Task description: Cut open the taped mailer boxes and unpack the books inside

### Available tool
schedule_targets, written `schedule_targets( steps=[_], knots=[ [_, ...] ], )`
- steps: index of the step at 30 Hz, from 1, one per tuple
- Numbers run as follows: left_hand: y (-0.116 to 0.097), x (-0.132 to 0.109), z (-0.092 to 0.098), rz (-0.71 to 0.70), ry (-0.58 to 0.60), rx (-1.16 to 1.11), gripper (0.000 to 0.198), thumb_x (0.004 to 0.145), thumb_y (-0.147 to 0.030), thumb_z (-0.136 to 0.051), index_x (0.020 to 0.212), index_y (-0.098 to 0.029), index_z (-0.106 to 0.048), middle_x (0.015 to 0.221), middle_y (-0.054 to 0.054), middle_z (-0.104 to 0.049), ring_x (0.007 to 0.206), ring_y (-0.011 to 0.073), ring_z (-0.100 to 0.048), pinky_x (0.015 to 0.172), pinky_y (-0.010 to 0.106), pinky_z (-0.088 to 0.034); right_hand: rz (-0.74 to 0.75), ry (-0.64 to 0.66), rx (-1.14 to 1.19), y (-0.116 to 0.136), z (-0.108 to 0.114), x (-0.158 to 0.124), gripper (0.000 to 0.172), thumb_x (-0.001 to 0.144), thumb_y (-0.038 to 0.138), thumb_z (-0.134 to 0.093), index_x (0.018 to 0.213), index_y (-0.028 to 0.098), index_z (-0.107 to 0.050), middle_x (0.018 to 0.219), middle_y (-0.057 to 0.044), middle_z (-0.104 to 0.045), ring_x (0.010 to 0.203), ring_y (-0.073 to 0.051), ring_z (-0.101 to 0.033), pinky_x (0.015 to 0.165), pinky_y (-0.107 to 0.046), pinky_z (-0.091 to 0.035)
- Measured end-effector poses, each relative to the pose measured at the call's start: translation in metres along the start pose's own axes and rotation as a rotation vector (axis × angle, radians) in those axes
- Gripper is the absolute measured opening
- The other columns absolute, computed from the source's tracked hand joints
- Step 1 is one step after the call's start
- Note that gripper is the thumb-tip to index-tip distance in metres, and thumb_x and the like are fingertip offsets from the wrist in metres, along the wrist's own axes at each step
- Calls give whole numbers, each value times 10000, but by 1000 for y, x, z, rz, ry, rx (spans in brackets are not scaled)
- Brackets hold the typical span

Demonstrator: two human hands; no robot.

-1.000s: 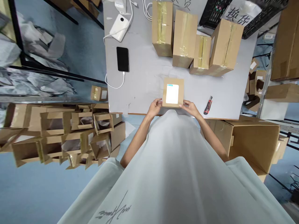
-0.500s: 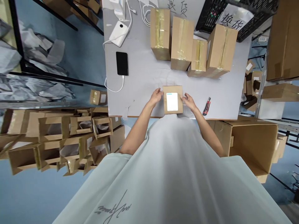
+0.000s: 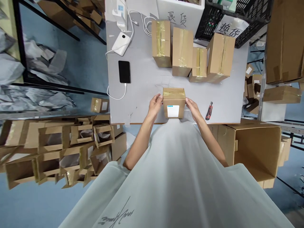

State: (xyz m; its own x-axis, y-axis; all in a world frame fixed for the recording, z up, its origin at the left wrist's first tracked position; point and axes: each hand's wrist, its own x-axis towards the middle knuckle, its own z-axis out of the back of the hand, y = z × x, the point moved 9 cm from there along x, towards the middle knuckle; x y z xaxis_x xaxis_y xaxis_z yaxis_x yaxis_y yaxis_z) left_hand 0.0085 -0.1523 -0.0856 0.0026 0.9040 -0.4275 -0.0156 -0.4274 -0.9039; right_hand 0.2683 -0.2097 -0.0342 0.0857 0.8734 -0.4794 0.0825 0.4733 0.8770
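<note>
A small cardboard box (image 3: 174, 98) is at the table's front edge, close to my body. Clear tape runs across its top, and a white label with a blue strip is on the side facing me. My left hand (image 3: 155, 104) grips its left side, and my right hand (image 3: 191, 106) presses on the right side, so the box is held between them. To the right of my right hand lies a red and black utility knife (image 3: 209, 110).
Several taped cartons (image 3: 182, 52) stand at the back of the table (image 3: 142, 104). Behind them are a white bin (image 3: 175, 15) and a black crate (image 3: 256, 27). A phone (image 3: 124, 72) and power bank (image 3: 121, 43) lie left. A large open carton (image 3: 256, 152) stands at right.
The box has tipped: its labelled face was turned up and now faces me, with a taped face on top. Both hands have closed in on its sides.
</note>
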Motion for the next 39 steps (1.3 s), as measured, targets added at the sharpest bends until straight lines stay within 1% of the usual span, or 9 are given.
schedule_targets(
  steps=[5,8,10,18,25,28,32,36,39],
  knots=[
    [-11,-19,13,-19,-29,42,560,956,-464,-800,1422,-165,-720,1419,187,-795,1385,337,-742,1228,536,-586,-19,-51,2,-11,0,-21,970,843,835,-835,1570,206,-708,1701,-120,-645,1655,-331,-528,1421,-495,-362],
    [-12,-21,17,-25,-10,85,480,881,-342,-818,1324,-166,-763,1360,172,-818,1291,323,-786,1201,531,-609,-41,-75,4,-21,-2,-25,1077,756,829,-909,1582,170,-696,1725,-157,-612,1653,-358,-539,1425,-500,-377],
    [-11,-20,20,-16,1,110,475,868,-302,-810,1320,-161,-769,1333,169,-825,1256,315,-799,1185,524,-620,-39,-88,2,-24,-4,-25,1107,735,829,-924,1584,158,-693,1717,-173,-617,1651,-363,-543,1423,-499,-387],
    [-7,-22,24,13,133,165,506,890,-301,-786,1374,-158,-757,1348,176,-820,1297,323,-782,1213,529,-594,-39,-164,-51,-27,-4,-34,956,803,784,-898,1510,158,-751,1638,-186,-691,1601,-380,-598,1405,-546,-408],
    [4,-23,34,64,277,199,540,960,-454,-765,1414,-163,-740,1400,187,-806,1334,334,-766,1237,520,-567,-59,-237,-21,-43,-9,-45,840,795,745,-925,1414,192,-797,1608,-176,-719,1573,-392,-625,1389,-577,-433],
    [3,-6,42,88,297,208,563,998,-493,-731,1461,-174,-715,1490,196,-771,1393,349,-743,1257,529,-552,-50,-270,-29,-45,-1,-47,824,769,743,-939,1378,202,-812,1593,-189,-727,1552,-401,-643,1384,-588,-435],
    [-11,33,53,85,260,268,546,1012,-477,-724,1471,-182,-717,1545,202,-739,1431,348,-728,1282,510,-535,-19,-340,-44,-38,31,-41,834,763,728,-942,1390,197,-799,1611,-222,-703,1496,-405,-687,1359,-600,-455],
    [-36,80,56,59,185,279,537,1028,-421,-718,1490,-149,-696,1575,231,-712,1442,347,-725,1273,485,-546,-33,-409,-21,-28,76,-20,920,738,680,-974,1478,183,-744,1632,-255,-673,1462,-394,-715,1317,-576,-502],
    [-61,119,56,50,102,290,530,1047,-395,-703,1524,-166,-666,1585,220,-707,1446,337,-725,1224,461,-589,-54,-436,6,-18,103,10,972,715,618,-999,1527,176,-698,1602,-260,-688,1414,-379,-744,1290,-564,-528]
  ],
)
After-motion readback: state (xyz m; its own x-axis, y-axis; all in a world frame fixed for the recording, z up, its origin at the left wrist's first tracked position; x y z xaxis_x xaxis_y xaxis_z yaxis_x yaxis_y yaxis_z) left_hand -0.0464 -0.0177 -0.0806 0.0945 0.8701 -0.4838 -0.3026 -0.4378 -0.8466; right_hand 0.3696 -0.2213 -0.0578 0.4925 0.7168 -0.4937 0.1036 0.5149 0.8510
